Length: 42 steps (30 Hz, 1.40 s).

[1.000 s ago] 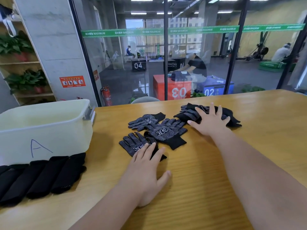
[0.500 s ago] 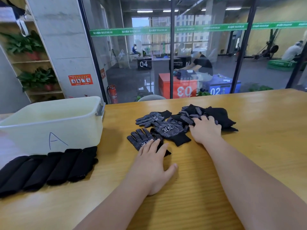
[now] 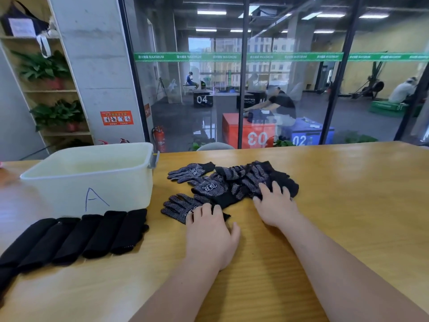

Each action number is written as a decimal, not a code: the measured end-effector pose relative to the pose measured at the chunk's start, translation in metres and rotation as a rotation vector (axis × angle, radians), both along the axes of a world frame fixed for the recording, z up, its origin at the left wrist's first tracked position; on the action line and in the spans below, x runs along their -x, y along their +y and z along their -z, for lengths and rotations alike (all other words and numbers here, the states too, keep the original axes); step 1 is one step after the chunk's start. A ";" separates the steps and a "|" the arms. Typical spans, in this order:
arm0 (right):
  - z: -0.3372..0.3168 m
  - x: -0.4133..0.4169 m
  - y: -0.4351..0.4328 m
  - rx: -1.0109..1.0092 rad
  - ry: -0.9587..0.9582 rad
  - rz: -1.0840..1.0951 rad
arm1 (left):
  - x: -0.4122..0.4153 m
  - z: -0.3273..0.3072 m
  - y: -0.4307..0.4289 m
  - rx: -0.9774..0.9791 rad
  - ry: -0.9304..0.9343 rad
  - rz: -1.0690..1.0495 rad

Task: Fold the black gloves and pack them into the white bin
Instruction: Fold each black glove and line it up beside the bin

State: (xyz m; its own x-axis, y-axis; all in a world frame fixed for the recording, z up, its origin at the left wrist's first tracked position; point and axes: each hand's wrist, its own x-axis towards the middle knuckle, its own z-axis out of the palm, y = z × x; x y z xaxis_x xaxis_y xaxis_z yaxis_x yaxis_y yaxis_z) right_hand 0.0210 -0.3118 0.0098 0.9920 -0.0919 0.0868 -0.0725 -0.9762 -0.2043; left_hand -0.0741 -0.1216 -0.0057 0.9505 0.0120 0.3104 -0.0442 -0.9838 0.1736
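Black against yellow wood: looking at a loose glove pile [image 3: 232, 180] spreading across the middle of the desk [image 3: 348, 217], to the right of the white bin [image 3: 58, 196] and not yet in it; finding the left hand [image 3: 210, 231] resting flat on the cuff end of the nearest glove [image 3: 178, 205], fingers [image 3: 204, 209] straight and close together, pressing rather than pinching; finding the right hand [image 3: 276, 205] lying on the near right edge of the pile, fingers slightly spread, tips bending down onto the cloth, no pinch showing.

Noting the nearest glove's long axis running from the cuff on the right, under the left hand, to its fingertips on the left and a little farther off, so pointing away from the palm and towards the bin; judging the left hand the closer one for drawing it clear and folding it along that axis.

Counting three loose gloves lying print-side up on the left of the pile, with the tangled heap on the right not yielding a count; counting five folded bundles [image 3: 76, 235] lying side by side just in front of the bin, touching one another, with more dark cloth at the left edge too cut off for telling; counting one bin, marked A.
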 end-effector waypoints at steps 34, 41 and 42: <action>0.008 0.057 0.044 0.034 -0.411 -0.256 | 0.044 -0.017 0.056 0.042 0.040 0.304; 0.013 0.090 0.048 -0.169 -0.413 -0.346 | 0.055 -0.003 0.061 0.159 -0.055 0.262; 0.014 0.093 0.048 -0.251 -0.406 -0.343 | 0.054 -0.003 0.061 0.154 -0.065 0.251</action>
State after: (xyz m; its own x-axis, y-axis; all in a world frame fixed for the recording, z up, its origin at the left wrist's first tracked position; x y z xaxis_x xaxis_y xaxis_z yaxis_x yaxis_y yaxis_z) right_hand -0.0724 -0.2643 -0.0043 0.8606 0.1614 0.4831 0.3712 -0.8481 -0.3780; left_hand -0.1284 -0.0604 -0.0027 0.9081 -0.1689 0.3833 -0.2982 -0.9033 0.3085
